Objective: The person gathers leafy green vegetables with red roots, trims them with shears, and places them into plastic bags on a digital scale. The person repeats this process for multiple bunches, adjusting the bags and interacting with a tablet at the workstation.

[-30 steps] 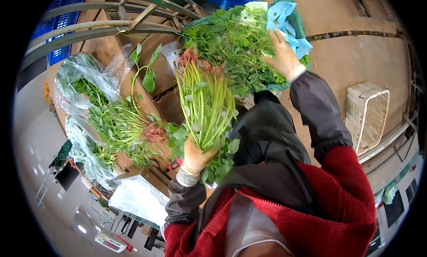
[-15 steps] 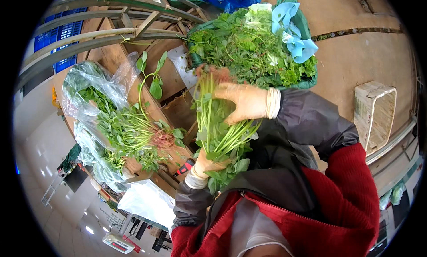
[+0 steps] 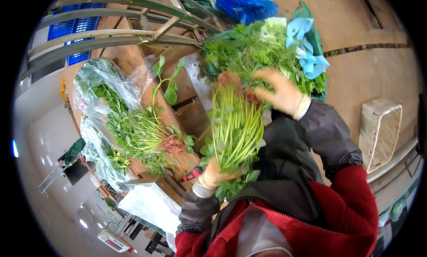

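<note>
My left hand (image 3: 215, 174), in a pale glove, is wrapped round the leafy end of a bunch of greens with long pale-green stems (image 3: 235, 132). The bunch stands in front of me, its reddish roots (image 3: 229, 80) pointing away. My right hand (image 3: 283, 95), gloved alike and slightly blurred, is just right of those roots with thumb and fingers apart. Nothing shows between its fingers. Left of the held bunch, more of the same greens (image 3: 138, 134) lie on a wooden table, their roots toward me, partly under clear plastic bags (image 3: 100, 81).
Beyond my right hand sits a green-lined heap of loose greens (image 3: 249, 50), a light-blue cloth (image 3: 307, 48) on its edge. A red-and-black tool handle (image 3: 190, 174) lies by my left wrist. Curved rails (image 3: 120, 36) cross the far left. A whitish basket (image 3: 380, 132) stands at right.
My right hand has drawn off the stems and moved right, its fingers opening. The held stems are fanned wider. My view has shifted slightly, so the surroundings sit farther right.
</note>
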Action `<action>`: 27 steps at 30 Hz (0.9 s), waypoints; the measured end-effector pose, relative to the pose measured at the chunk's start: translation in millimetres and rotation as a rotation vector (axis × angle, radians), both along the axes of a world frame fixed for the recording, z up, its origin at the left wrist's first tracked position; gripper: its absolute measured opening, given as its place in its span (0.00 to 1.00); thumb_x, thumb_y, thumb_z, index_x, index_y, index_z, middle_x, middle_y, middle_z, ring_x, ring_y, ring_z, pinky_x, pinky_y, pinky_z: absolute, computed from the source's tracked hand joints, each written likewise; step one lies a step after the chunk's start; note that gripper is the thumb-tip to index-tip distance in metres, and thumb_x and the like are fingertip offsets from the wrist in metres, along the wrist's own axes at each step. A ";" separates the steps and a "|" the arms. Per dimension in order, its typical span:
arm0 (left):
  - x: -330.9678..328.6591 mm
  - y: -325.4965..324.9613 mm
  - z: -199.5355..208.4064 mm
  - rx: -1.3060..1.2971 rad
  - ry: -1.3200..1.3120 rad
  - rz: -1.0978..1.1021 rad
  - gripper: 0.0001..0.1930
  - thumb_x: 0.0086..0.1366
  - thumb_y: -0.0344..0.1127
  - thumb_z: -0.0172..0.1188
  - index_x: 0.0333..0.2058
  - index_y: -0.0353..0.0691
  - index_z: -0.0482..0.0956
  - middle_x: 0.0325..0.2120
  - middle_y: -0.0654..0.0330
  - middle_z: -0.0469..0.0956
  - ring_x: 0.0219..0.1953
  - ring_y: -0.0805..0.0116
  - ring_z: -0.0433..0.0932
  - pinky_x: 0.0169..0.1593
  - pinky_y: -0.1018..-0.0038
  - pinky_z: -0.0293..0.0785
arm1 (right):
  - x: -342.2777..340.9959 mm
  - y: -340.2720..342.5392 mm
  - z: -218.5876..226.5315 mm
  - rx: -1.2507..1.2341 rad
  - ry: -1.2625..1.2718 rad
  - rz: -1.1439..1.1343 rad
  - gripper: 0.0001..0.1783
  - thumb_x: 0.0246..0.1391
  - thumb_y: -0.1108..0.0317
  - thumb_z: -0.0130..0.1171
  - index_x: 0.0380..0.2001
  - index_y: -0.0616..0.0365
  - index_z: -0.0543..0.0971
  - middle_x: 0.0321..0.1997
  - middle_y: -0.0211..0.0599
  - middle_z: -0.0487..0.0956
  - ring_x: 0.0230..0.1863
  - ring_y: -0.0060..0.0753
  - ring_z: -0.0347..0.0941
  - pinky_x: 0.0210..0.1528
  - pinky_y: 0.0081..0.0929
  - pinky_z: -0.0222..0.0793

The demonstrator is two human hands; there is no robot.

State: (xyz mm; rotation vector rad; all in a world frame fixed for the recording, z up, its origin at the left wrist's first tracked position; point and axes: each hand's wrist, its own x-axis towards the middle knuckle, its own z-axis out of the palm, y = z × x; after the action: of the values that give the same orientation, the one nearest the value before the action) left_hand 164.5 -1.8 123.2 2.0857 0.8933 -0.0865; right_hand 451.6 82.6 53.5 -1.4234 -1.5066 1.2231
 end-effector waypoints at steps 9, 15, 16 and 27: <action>16.7 18.2 20.6 -0.483 -0.096 0.413 0.22 0.54 0.31 0.60 0.50 0.39 0.70 0.40 0.59 0.77 0.41 0.65 0.77 0.45 0.72 0.73 | -34.3 -38.9 40.9 -0.059 -0.013 0.399 0.55 0.36 0.41 0.67 0.62 0.58 0.54 0.46 0.49 0.74 0.48 0.52 0.72 0.47 0.37 0.67; 8.8 8.8 12.4 -0.456 -0.118 0.410 0.19 0.54 0.31 0.61 0.46 0.38 0.74 0.39 0.60 0.78 0.40 0.64 0.77 0.45 0.71 0.72 | -50.5 -24.1 33.1 -0.334 0.240 0.318 0.22 0.43 0.54 0.66 0.38 0.58 0.78 0.29 0.37 0.79 0.33 0.35 0.76 0.40 0.27 0.70; 13.9 14.3 20.1 -0.459 -0.099 0.419 0.18 0.54 0.32 0.62 0.45 0.39 0.75 0.39 0.59 0.78 0.40 0.64 0.77 0.45 0.71 0.72 | -48.1 -23.2 24.6 -0.342 0.360 0.297 0.18 0.44 0.58 0.66 0.35 0.58 0.80 0.28 0.36 0.79 0.32 0.32 0.76 0.39 0.26 0.70; 28.9 26.9 39.0 -0.008 0.107 0.312 0.26 0.46 0.38 0.68 0.46 0.41 0.74 0.33 0.54 0.77 0.35 0.51 0.76 0.40 0.62 0.73 | 37.4 0.2 -14.9 0.049 -0.340 -0.171 0.24 0.47 0.60 0.63 0.47 0.60 0.73 0.48 0.49 0.73 0.48 0.48 0.70 0.49 0.37 0.67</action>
State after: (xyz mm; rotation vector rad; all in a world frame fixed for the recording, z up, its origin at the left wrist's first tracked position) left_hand 193.4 25.2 162.2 1.9243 1.2704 -0.0360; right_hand 489.1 82.8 38.6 -1.7531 -1.5838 0.8663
